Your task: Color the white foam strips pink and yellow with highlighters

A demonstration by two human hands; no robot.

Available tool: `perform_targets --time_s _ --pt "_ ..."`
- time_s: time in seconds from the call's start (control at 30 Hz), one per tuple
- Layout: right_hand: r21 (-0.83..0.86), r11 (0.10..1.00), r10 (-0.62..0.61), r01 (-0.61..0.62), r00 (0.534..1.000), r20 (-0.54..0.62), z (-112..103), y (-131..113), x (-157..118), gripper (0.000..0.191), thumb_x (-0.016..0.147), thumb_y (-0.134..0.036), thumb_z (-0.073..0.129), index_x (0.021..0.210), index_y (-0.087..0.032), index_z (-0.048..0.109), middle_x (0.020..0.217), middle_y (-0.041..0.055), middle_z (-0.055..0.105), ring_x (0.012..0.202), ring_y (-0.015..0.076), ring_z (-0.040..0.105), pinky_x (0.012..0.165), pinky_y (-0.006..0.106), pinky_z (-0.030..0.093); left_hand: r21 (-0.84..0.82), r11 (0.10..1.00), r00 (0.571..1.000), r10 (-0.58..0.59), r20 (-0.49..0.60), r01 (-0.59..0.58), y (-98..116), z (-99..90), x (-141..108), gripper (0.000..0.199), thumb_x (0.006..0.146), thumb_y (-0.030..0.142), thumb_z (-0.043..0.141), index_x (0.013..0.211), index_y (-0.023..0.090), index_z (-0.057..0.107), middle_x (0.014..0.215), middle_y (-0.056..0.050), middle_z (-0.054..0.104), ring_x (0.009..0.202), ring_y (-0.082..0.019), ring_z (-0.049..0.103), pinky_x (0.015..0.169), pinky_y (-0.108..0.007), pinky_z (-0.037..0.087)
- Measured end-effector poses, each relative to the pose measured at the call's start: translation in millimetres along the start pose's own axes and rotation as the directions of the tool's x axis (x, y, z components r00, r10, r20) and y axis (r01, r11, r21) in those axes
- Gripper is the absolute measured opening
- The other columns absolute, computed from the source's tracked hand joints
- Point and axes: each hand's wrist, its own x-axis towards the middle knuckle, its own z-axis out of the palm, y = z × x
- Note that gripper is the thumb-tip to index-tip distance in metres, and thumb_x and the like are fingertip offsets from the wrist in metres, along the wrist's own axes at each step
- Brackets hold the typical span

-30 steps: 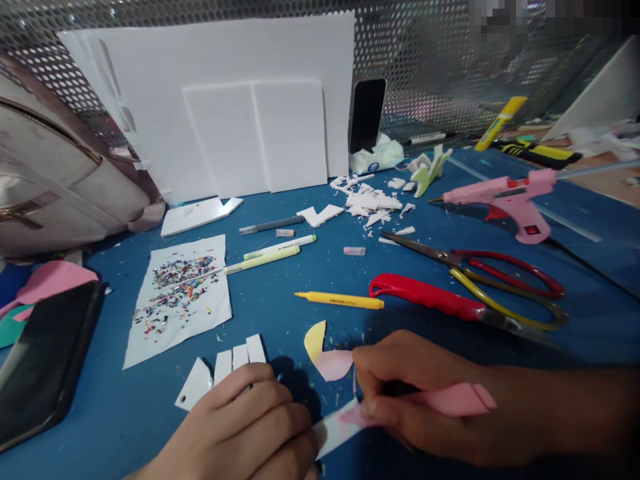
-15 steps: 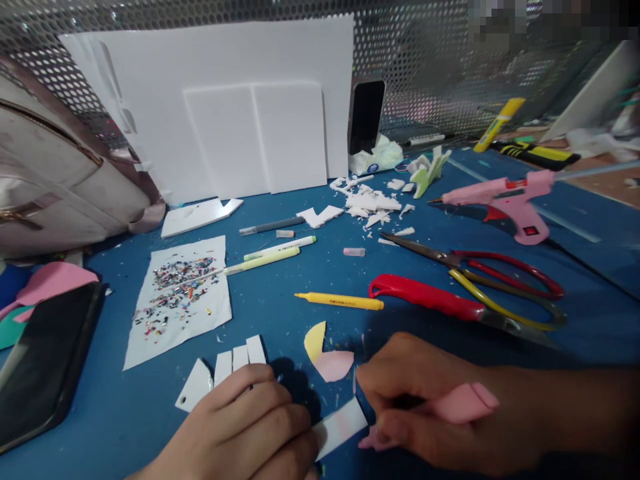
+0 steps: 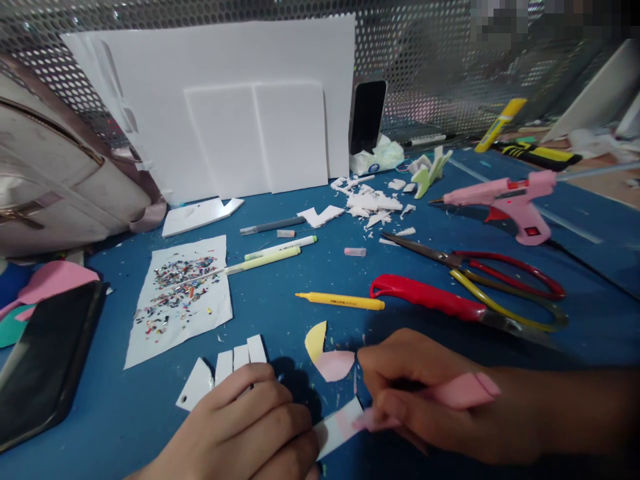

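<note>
My right hand (image 3: 425,393) is closed around a pink marker (image 3: 463,391), its tip touching a small white foam strip (image 3: 337,427). A pale pink patch of colour shows on the strip. My left hand (image 3: 250,427) presses the strip's left end against the blue table, its fingers together and partly covering it. Just beyond lies a cut piece (image 3: 334,363), part yellow and part pink. Beside my left hand are several white strips (image 3: 241,357) and a white piece with a small hole (image 3: 196,385).
A yellow pen (image 3: 340,301), red-handled cutter (image 3: 425,295), scissors (image 3: 480,270) and pink glue gun (image 3: 505,197) lie to the right. Farther left are a paper with colourful bits (image 3: 145,353), a black phone (image 3: 50,360) and a bag (image 3: 55,167). White boards (image 3: 295,53) stand behind.
My right hand has shifted slightly, bringing the marker tip from beside the strip onto it. The pink patch on the strip looks larger. My left hand stays in place.
</note>
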Motion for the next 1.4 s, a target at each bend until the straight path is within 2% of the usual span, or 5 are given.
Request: perform_targets --time_s 0.57,0.73,1.03,1.07,1.4 --pt "0.026 0.999 -0.025 0.024 0.999 0.021 -0.6 0.1 -0.3 0.033 0.101 -0.036 0.047 0.074 -0.018 0.048 0.071 0.0002 0.058 0.063 0.0117 0.051 0.053 0.022 0.037 0.002 0.997 0.993 0.075 -0.093 -0.075 -2.5 6.2 -3.3 0.022 0.104 0.021 0.051 0.097 0.016 0.072 0.084 0.001 0.071 0.076 -0.012 0.063 0.083 -0.029 0.05" --pt "-0.001 1.0 -0.026 0.026 1.0 -0.004 -1.3 -0.6 0.0 0.033 0.102 -0.036 0.045 0.074 -0.018 0.047 0.067 -0.0013 0.054 0.061 0.0113 0.048 0.053 0.022 0.036 -0.015 1.0 1.0 0.009 -0.005 -0.009 0.5 2.3 -3.4 0.02 0.103 0.019 0.052 0.099 0.016 0.071 0.087 0.001 0.072 0.08 -0.012 0.063 0.089 -0.03 0.048" --pt "0.011 1.0 -0.022 0.022 1.0 -0.006 0.1 0.2 -1.8 0.035 0.102 -0.039 0.046 0.073 -0.019 0.044 0.066 -0.0014 0.052 0.062 0.0119 0.048 0.054 0.022 0.036 0.007 0.996 0.993 0.087 -0.084 -0.087 -3.8 4.1 -4.5 0.024 0.104 0.02 0.049 0.097 0.017 0.072 0.083 0.002 0.071 0.077 -0.011 0.062 0.086 -0.029 0.048" --pt "0.015 1.0 -0.006 0.006 1.0 -0.017 -0.2 0.2 -1.5 0.034 0.102 -0.039 0.045 0.074 -0.019 0.045 0.066 -0.0018 0.052 0.061 0.0116 0.047 0.054 0.022 0.036 0.0 1.0 1.0 0.019 0.012 -0.019 -3.6 4.2 -3.5 0.022 0.104 0.02 0.051 0.099 0.016 0.072 0.088 0.001 0.072 0.082 -0.013 0.064 0.089 -0.03 0.048" --pt "-0.001 1.0 0.002 -0.002 1.0 -0.006 -1.2 -1.7 -1.7 0.034 0.103 -0.039 0.045 0.075 -0.019 0.047 0.068 -0.0018 0.052 0.064 0.0124 0.048 0.055 0.022 0.036 0.004 1.0 1.0 0.008 -0.029 -0.008 1.7 1.4 -5.1 0.02 0.103 0.022 0.053 0.098 0.017 0.072 0.086 0.002 0.072 0.081 -0.012 0.063 0.09 -0.03 0.047"
